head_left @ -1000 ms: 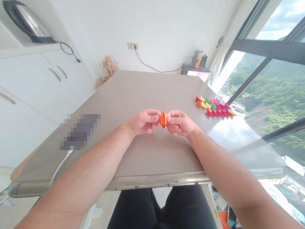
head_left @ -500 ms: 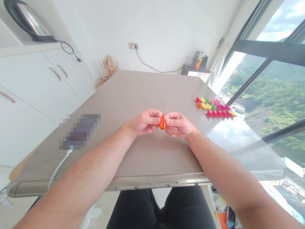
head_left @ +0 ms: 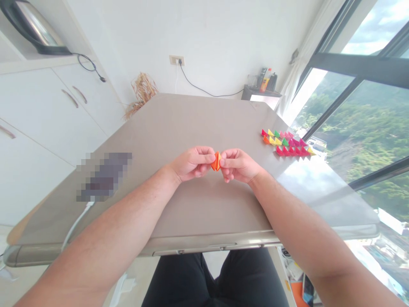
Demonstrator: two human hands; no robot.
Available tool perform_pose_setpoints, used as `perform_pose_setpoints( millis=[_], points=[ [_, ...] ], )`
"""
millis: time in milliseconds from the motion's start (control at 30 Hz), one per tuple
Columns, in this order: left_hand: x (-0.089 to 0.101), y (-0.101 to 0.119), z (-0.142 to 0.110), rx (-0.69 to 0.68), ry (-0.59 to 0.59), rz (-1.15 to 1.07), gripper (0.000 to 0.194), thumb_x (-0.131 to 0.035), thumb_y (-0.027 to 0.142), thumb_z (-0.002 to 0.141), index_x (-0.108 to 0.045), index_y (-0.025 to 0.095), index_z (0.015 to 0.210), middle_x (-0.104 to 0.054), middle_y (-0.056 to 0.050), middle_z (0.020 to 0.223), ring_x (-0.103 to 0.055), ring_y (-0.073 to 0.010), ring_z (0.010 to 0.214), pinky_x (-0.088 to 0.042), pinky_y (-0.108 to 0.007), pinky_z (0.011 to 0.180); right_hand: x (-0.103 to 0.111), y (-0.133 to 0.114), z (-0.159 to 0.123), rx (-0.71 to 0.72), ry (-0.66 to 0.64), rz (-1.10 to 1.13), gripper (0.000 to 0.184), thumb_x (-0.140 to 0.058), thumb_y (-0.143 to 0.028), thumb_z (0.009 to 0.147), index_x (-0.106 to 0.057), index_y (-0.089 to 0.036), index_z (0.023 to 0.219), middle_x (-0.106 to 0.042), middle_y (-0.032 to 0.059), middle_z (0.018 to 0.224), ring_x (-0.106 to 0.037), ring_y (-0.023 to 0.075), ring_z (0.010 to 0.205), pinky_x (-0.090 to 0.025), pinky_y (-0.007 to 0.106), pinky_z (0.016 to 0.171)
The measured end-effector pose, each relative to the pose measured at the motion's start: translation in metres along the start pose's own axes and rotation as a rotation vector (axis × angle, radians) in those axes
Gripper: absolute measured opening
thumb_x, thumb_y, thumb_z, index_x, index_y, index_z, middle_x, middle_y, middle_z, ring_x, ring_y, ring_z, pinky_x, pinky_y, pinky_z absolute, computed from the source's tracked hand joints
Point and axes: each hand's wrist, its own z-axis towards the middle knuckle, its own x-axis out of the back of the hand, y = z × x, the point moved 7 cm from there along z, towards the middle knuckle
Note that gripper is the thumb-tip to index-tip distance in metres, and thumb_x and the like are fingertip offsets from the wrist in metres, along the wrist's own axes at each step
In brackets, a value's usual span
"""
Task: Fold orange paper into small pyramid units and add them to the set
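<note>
Between my two hands is a small piece of folded orange paper (head_left: 216,162), held upright just above the table, with layered folds meeting in a point at the top. My left hand (head_left: 197,163) pinches its left edge between thumb and fingers. On its right edge, my right hand (head_left: 238,165) has a like pinch, the lower fingers curled below. Parts of the paper's sides are hidden under the fingertips. Farther off to the right, several small folded paper pieces (head_left: 290,151) in red, pink, yellow, green and orange stand in rows.
The grey table (head_left: 204,209) spans the view. A pixelated dark device (head_left: 107,175) with a white cable (head_left: 75,224) lies at the left. Beyond the far edge is a small stand (head_left: 260,96) with bottles. A window (head_left: 367,98) borders the right side.
The orange paper has turned a little in my fingers and looks more spread at its folds. My right fingers have shifted slightly on it. The whole view has moved slightly.
</note>
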Motion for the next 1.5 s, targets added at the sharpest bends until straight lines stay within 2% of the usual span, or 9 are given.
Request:
perform_pose_setpoints(
  millis=[267, 433, 567, 667, 733, 833, 1000, 1300, 1500],
  points=[
    [0.004, 0.007, 0.002, -0.081, 0.133, 0.053, 0.036, -0.084, 0.036, 0.071, -0.055, 0.018, 0.06, -0.043, 0.005, 0.044, -0.034, -0.0038, 0.039, -0.022, -0.019, 0.039, 0.004, -0.005, 0.002, 0.018, 0.133, -0.026, 0.032, -0.087, -0.036, 0.071, -0.061, -0.018, 0.065, -0.055, -0.0063, 0.047, -0.044, 0.0073, 0.037, -0.049, 0.023, 0.04],
    [0.008, 0.009, 0.002, -0.097, 0.149, 0.159, 0.028, -0.078, 0.038, 0.078, -0.062, 0.018, 0.07, -0.056, 0.002, 0.055, -0.045, -0.0063, 0.045, -0.033, -0.018, 0.041, 0.011, -0.003, 0.002, 0.022, 0.209, -0.026, 0.035, -0.088, -0.045, 0.07, -0.065, -0.018, 0.07, -0.062, -0.0027, 0.058, -0.056, 0.0104, 0.048, -0.053, 0.025, 0.047],
    [0.009, 0.007, 0.002, -0.103, 0.201, 0.277, 0.026, -0.075, 0.042, 0.082, -0.064, 0.019, 0.078, -0.071, -0.005, 0.079, -0.067, -0.0159, 0.07, -0.053, -0.025, 0.054, 0.02, -0.004, 0.002, 0.077, 0.311, -0.159, 0.036, -0.084, -0.051, 0.074, -0.066, -0.02, 0.073, -0.068, -0.0001, 0.067, -0.06, 0.0116, 0.057, -0.053, 0.026, 0.055],
    [0.01, 0.011, 0.001, -0.197, 0.294, 0.337, 0.028, -0.077, 0.043, 0.082, -0.066, 0.018, 0.078, -0.074, -0.007, 0.086, -0.072, -0.021, 0.086, -0.061, -0.033, 0.068, 0.024, -0.011, 0.0, 0.157, 0.415, -0.337, 0.033, -0.083, -0.049, 0.076, -0.068, -0.02, 0.073, -0.072, 0.0012, 0.074, -0.061, 0.0115, 0.061, -0.054, 0.026, 0.059],
    [0.011, 0.015, 0.0, -0.288, 0.361, 0.334, 0.028, -0.079, 0.042, 0.08, -0.068, 0.017, 0.076, -0.076, -0.007, 0.089, -0.072, -0.0207, 0.087, -0.061, -0.036, 0.076, 0.023, -0.015, -0.001, 0.212, 0.45, -0.379, 0.029, -0.081, -0.047, 0.077, -0.07, -0.021, 0.075, -0.074, 0.0021, 0.078, -0.066, 0.0143, 0.07, -0.055, 0.027, 0.062],
    [0.011, 0.019, -0.003, -0.382, 0.434, 0.328, 0.026, -0.082, 0.039, 0.078, -0.072, 0.015, 0.077, -0.077, -0.008, 0.092, -0.073, -0.0202, 0.083, -0.061, -0.038, 0.081, 0.019, -0.019, -0.001, 0.294, 0.459, -0.372, 0.021, -0.08, -0.042, 0.078, -0.072, -0.022, 0.078, -0.075, 0.0024, 0.08, -0.07, 0.018, 0.081, -0.056, 0.028, 0.064],
    [0.01, 0.024, -0.005, -0.46, 0.485, 0.337, 0.024, -0.084, 0.037, 0.076, -0.075, 0.016, 0.08, -0.078, -0.007, 0.09, -0.073, -0.0206, 0.082, -0.061, -0.039, 0.082, 0.014, -0.023, -0.001, 0.383, 0.449, -0.315, 0.019, -0.081, -0.039, 0.078, -0.074, -0.023, 0.085, -0.073, 0.0019, 0.085, -0.069, 0.0175, 0.082, -0.057, 0.029, 0.063],
    [0.006, 0.022, -0.003, -0.435, 0.404, 0.283, 0.024, -0.084, 0.039, 0.076, -0.074, 0.017, 0.078, -0.077, -0.008, 0.099, -0.072, -0.0212, 0.087, -0.061, -0.037, 0.078, 0.015, -0.022, -0.001, 0.372, 0.385, -0.277, 0.029, -0.083, -0.046, 0.075, -0.067, -0.022, 0.077, -0.069, 0.001, 0.085, -0.069, 0.0173, 0.08, -0.057, 0.03, 0.063],
    [0.004, 0.023, -0.004, -0.465, 0.445, 0.321, 0.026, -0.08, 0.042, 0.08, -0.071, 0.017, 0.083, -0.075, -0.009, 0.113, -0.072, -0.0183, 0.082, -0.061, -0.035, 0.074, 0.01, -0.024, -0.002, 0.395, 0.442, -0.416, 0.029, -0.078, -0.049, 0.08, -0.069, -0.022, 0.081, -0.066, 0.0032, 0.09, -0.068, 0.0178, 0.081, -0.058, 0.03, 0.062]
  ],
)
